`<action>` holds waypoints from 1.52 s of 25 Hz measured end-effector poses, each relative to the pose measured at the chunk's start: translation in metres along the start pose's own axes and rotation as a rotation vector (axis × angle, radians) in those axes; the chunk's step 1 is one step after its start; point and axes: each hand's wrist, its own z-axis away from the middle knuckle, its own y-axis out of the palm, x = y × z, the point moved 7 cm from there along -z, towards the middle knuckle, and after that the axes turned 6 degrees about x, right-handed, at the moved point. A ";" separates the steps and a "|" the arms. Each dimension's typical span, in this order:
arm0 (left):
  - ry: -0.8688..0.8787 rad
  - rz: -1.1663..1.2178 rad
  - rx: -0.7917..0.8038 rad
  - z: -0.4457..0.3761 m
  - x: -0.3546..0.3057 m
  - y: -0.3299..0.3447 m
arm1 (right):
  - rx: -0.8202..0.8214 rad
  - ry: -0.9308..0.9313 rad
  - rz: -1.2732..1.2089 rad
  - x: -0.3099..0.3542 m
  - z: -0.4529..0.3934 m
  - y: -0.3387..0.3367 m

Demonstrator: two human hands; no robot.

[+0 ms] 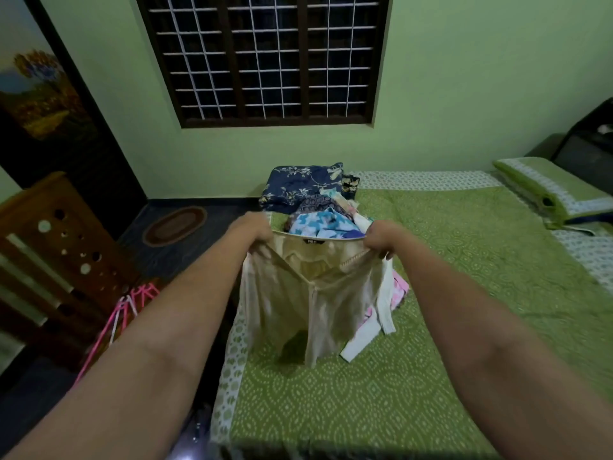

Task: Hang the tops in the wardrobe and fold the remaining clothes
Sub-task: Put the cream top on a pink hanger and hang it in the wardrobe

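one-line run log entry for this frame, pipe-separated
stage: cream top held up over bed | left hand: grips shoulder | right hand: grips shoulder | clothes pile: behind | pink hangers: floor, left

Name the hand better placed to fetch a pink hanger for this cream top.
Left hand: the pink hangers lie on the floor on its side, while the right hand can keep its grip on the cream top.

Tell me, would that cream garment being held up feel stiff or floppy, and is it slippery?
Probably floppy: the cream garment sags in soft folds between the left hand and right hand. Its sheen hints at smooth, perhaps slippery fabric. It looks thin, so likely light.
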 end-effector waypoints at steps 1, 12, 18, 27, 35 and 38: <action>0.020 0.025 -0.021 0.000 -0.005 -0.014 | -0.048 0.011 0.045 0.000 -0.002 -0.014; 0.086 0.284 -0.059 -0.151 -0.058 0.000 | -0.045 0.226 -0.714 -0.046 -0.143 -0.029; 0.089 0.583 -0.044 -0.217 -0.067 0.057 | 0.050 0.179 -0.878 -0.042 -0.203 -0.017; -0.260 0.783 -0.086 -0.169 0.112 0.104 | 0.409 0.042 -0.730 0.113 -0.263 0.070; -0.616 0.718 -0.211 -0.067 0.387 0.128 | 0.617 -0.226 -0.506 0.358 -0.240 0.204; -0.654 0.722 -0.165 -0.066 0.469 0.166 | 0.609 -0.186 -0.452 0.405 -0.259 0.280</action>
